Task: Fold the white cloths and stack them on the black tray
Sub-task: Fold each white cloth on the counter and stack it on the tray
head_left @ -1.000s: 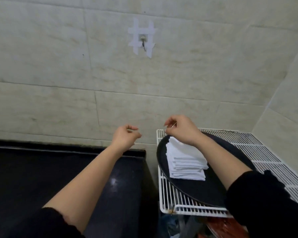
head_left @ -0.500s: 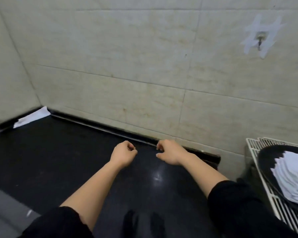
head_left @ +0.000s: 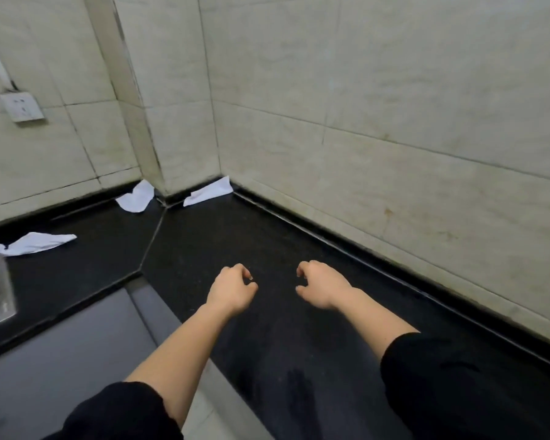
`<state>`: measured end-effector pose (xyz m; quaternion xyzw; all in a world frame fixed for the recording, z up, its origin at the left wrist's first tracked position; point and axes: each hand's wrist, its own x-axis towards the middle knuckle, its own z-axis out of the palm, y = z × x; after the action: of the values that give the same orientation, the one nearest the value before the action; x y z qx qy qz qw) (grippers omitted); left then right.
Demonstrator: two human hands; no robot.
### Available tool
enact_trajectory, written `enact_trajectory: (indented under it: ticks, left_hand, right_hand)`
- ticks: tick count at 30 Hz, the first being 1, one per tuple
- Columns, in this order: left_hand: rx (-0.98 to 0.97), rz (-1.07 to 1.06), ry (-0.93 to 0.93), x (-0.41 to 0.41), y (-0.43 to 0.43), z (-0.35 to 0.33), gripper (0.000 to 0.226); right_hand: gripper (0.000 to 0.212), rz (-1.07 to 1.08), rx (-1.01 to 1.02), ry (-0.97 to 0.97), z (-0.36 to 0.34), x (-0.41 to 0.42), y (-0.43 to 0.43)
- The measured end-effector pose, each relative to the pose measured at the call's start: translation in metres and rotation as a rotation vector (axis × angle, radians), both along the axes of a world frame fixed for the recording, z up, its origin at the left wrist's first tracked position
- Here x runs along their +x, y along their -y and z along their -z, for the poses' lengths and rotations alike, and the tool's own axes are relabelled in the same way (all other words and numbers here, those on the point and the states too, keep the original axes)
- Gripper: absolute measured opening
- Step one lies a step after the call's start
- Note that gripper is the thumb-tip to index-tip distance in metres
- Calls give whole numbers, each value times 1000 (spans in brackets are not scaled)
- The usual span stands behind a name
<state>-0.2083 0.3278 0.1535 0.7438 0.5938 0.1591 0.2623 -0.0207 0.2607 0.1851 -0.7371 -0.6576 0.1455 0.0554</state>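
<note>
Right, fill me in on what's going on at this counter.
The person's left hand and right hand hover over the black countertop, fingers loosely curled, gripping nothing. Three white cloths lie unfolded near the walls: the far-left cloth, the middle cloth and the right cloth. The black tray is out of view.

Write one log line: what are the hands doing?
left hand: empty | right hand: empty | white cloths: crumpled on counter

Both arms reach forward, left hand and right hand loosely curled, holding nothing.
</note>
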Motion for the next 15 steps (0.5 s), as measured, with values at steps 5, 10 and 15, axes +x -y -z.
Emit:
enact_trajectory:
  ticks: [5, 10, 15]
  left_hand:
    - [7, -66, 18, -39, -60, 4, 17]
    - [33, -125, 0, -66, -139, 11, 33]
    - [19, -148, -10, -87, -225, 15, 31]
  right_hand:
    - [38, -69, 3, 21, 7, -42, -79]
    - [37, -138, 18, 72, 9, -74, -171]
    - [38, -145, 9, 80, 14, -91, -267]
